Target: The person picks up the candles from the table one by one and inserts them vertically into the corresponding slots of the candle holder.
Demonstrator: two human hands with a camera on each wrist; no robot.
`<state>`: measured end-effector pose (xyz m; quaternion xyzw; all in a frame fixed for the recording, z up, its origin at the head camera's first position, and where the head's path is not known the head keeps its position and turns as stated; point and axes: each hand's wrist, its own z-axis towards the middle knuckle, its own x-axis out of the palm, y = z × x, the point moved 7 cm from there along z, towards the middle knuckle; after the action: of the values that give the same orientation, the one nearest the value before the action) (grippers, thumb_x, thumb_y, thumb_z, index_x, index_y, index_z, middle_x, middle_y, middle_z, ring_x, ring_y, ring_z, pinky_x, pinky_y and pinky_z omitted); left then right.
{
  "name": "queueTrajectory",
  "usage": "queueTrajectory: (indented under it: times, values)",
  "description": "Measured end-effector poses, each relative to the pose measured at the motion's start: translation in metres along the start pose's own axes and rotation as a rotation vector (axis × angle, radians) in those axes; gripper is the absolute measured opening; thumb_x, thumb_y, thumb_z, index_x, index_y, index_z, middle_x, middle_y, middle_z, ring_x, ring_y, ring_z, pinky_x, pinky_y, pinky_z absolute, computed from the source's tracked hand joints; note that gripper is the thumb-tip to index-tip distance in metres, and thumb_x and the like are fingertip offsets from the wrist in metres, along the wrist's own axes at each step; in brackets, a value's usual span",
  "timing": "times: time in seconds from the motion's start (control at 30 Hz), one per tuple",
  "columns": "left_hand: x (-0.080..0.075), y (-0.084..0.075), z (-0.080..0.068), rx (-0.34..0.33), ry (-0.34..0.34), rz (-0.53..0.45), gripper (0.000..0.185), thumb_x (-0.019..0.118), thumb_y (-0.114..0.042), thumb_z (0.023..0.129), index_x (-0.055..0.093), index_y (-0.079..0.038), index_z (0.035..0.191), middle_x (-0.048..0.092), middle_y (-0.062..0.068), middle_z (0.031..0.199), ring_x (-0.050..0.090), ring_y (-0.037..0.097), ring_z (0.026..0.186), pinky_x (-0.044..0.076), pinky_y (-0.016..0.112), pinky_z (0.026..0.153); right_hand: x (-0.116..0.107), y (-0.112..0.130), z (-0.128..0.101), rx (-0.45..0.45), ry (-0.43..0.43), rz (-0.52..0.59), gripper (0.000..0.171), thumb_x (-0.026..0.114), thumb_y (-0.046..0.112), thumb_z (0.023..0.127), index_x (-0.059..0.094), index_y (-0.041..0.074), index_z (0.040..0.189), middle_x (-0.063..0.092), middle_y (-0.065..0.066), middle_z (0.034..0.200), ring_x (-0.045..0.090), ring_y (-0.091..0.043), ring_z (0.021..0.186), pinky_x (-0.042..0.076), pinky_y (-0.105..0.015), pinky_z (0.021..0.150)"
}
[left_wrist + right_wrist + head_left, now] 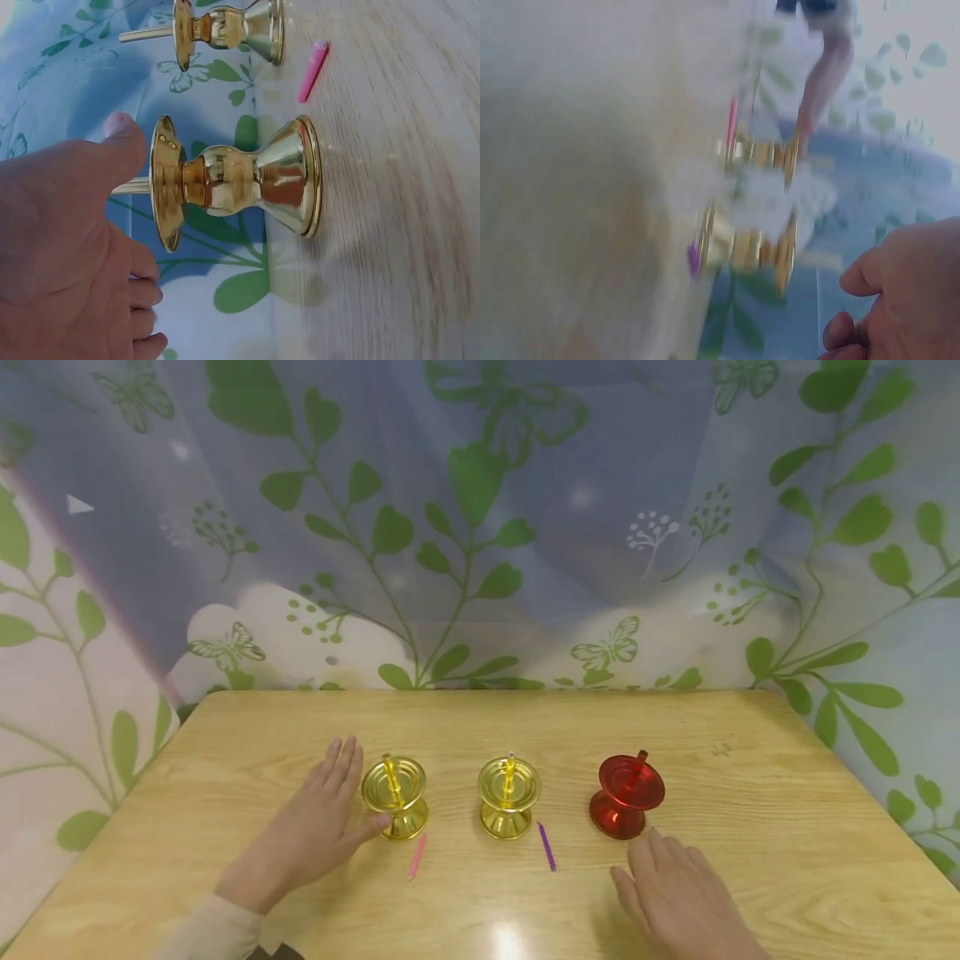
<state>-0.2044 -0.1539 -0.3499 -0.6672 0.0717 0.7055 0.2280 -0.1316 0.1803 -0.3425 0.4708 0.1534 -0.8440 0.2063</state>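
Note:
Three candle holders stand upright in a row on the table: a left gold one (pixel 405 818), a middle gold one (pixel 507 822) and a red one (pixel 618 814), each with a rod rising from its dish. My left hand (pixel 318 827) is beside the left gold holder, fingers straight and thumb overlapping its side. The left wrist view shows that thumb by the dish rim. My right hand (pixel 678 893) is in front of the red holder, fingers loosely bent, with nothing visible between thumb and fingers (pixel 874 274). A small dark tip shows just past its knuckles.
A thin pink candle (pixel 417 857) lies before the left gold holder, and a purple candle (pixel 547 847) lies near the middle one. The wooden table (pixel 480 718) meets a leaf-patterned curtain (pixel 525 610) at its back edge.

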Motion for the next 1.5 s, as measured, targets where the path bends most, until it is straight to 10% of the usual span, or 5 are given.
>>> queueTrajectory:
  times: [0.37,0.53,1.03,1.5]
  values:
    - [0.003,-0.001,0.006,0.003,0.007,0.005,0.09,0.04,-0.057,0.098,0.014,0.014,0.147,0.009,0.03,0.155,0.01,0.045,0.143,0.017,0.055,0.115,0.051,0.101,0.041,-0.117,0.277,0.159,0.022,0.058,0.023,0.093,0.046,0.01,0.079,0.035,0.005,0.072,0.036,-0.011,0.064,0.029,-0.022,0.054]
    - [0.005,-0.002,0.005,0.009,-0.01,0.01,0.089,0.041,-0.057,0.098,0.017,0.015,0.147,0.012,0.03,0.154,0.012,0.045,0.143,0.019,0.055,0.114,0.068,0.127,0.062,-0.108,0.256,0.132,0.025,0.06,0.023,0.093,0.046,0.01,0.078,0.033,0.005,0.069,0.034,-0.009,0.061,0.03,-0.021,0.053]
    - [0.007,-0.004,0.006,0.014,-0.019,0.016,0.087,0.042,-0.053,0.099,0.018,0.015,0.146,0.013,0.031,0.154,0.014,0.045,0.142,0.022,0.056,0.112,0.112,0.151,0.097,0.032,0.531,-0.007,0.024,0.064,0.029,0.092,0.057,0.008,0.084,0.041,0.0,0.073,0.041,-0.015,0.066,0.038,-0.026,0.058]
    - [0.007,-0.002,0.005,-0.002,-0.003,-0.005,0.088,0.042,-0.054,0.098,0.017,0.014,0.147,0.011,0.03,0.154,0.011,0.045,0.143,0.019,0.058,0.113,0.126,0.159,0.108,0.158,0.545,-0.016,0.043,0.054,0.046,0.096,0.056,0.004,0.085,0.041,-0.003,0.072,0.039,-0.017,0.068,0.037,-0.029,0.062]
